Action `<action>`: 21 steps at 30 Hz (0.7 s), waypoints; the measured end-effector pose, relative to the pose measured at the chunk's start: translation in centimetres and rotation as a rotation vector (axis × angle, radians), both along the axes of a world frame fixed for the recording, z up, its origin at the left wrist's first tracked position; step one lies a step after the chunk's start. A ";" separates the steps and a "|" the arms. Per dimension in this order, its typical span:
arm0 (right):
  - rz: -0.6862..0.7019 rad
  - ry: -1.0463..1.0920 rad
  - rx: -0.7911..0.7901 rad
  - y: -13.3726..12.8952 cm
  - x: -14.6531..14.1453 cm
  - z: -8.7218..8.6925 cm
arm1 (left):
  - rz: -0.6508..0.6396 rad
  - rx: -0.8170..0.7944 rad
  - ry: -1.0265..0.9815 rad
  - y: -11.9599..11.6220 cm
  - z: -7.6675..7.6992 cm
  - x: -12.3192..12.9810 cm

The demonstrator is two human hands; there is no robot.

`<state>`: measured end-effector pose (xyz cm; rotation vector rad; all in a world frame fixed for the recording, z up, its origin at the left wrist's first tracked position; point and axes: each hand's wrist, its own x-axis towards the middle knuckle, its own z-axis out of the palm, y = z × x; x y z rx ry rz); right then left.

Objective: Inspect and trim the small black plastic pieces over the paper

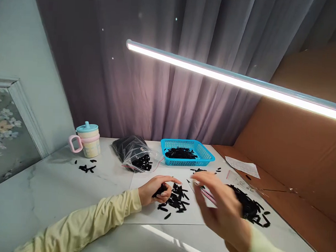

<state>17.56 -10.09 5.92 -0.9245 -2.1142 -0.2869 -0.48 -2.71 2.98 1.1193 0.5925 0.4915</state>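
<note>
1. two hands are seen; by the left hand (pixel 152 190), one clump of black pieces (pixel 175 202) is held, the lower fingers being curled around it and the index finger stretched out.
2. the right hand (pixel 220 202) is raised and blurred; its thumb and index tips are brought near each other, but whether anything is pinched cannot be told; one slim pink tool (pixel 208 196) is seen beyond the thumb (whether it is held cannot be told either).
3. one heap of black pieces is laid on one white sheet (pixel 191 218), just beside the left hand; a second is spread beyond the right hand, partly hidden.
4. more pieces are contained in one blue basket (pixel 180 162) and one clear bag (pixel 130 146); a few are scattered near one lidded cup (pixel 91 148).
5. one printed paper (pixel 242 166) is placed right of the basket; one lit lamp (pixel 231 79) is seen above.
</note>
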 end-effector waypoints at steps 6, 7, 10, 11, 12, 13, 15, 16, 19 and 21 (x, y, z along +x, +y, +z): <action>0.166 -0.163 -0.083 1.4 -2.1 -4.6 | 0.080 0.115 0.074 -2.0 -0.9 -0.1; 0.172 -0.187 -0.101 1.5 -2.2 -5.1 | 0.104 0.157 0.099 -2.1 -1.2 0.2; 0.124 -0.262 -0.140 1.4 -2.4 -5.9 | 0.163 0.204 0.120 -2.2 -2.0 0.8; 0.100 -0.297 -0.144 1.4 -2.5 -6.1 | 0.170 0.203 0.118 -2.2 -2.2 0.9; 0.073 -0.334 -0.145 1.3 -2.6 -6.2 | 0.174 0.208 0.118 -2.2 -2.3 0.9; 0.046 -0.368 -0.145 1.3 -2.7 -6.3 | 0.170 0.223 0.117 -2.1 -2.4 0.8; -0.002 -0.426 -0.152 1.3 -2.9 -6.5 | 0.155 0.285 0.110 -2.0 -2.4 0.6; -0.022 -0.451 -0.153 1.4 -2.9 -6.7 | 0.149 0.325 0.102 -2.0 -2.4 0.5; -0.040 -0.520 -0.140 1.7 -2.7 -6.9 | 0.135 0.357 0.094 -1.9 -2.4 0.4; -0.004 -0.561 -0.125 1.9 -2.3 -6.9 | 0.103 0.280 0.108 -1.8 -2.7 0.4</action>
